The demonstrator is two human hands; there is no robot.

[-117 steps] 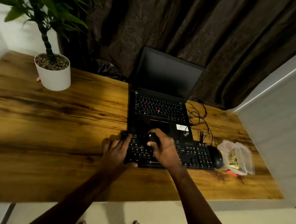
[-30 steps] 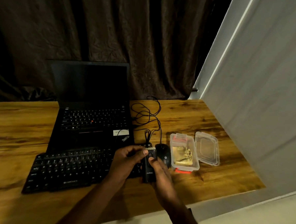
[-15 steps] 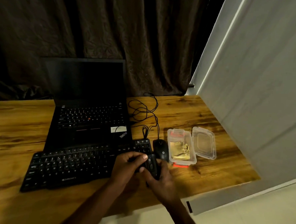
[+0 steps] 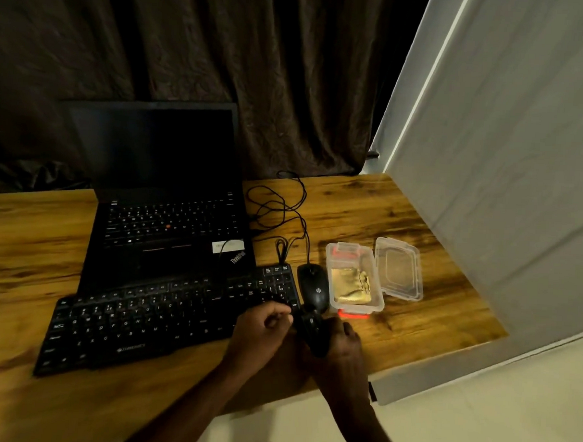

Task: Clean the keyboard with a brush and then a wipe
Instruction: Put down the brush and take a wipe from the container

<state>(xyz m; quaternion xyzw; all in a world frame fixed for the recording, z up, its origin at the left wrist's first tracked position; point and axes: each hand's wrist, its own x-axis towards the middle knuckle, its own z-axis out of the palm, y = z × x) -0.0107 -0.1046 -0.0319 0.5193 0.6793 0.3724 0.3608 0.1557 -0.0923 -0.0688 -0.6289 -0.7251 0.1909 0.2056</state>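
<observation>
In the head view the keyboard (image 4: 163, 319) lies on the worktop (image 4: 351, 207) before the laptop (image 4: 168, 234). At its right end the right hand (image 4: 344, 347) grasps a dark tool (image 4: 313, 333), probably the brush, with the left hand (image 4: 261, 327) pinching its top. This looks like the brush step; next, the bristles must meet the keys.

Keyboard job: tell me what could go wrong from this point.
1. The left hand and right hand hold the dark tool near the table edge; a slip could drop it to the floor.
2. The mouse and open container sit right beside the hands and could be knocked.
3. Loose cables behind the keyboard may snag if it shifts.
</observation>
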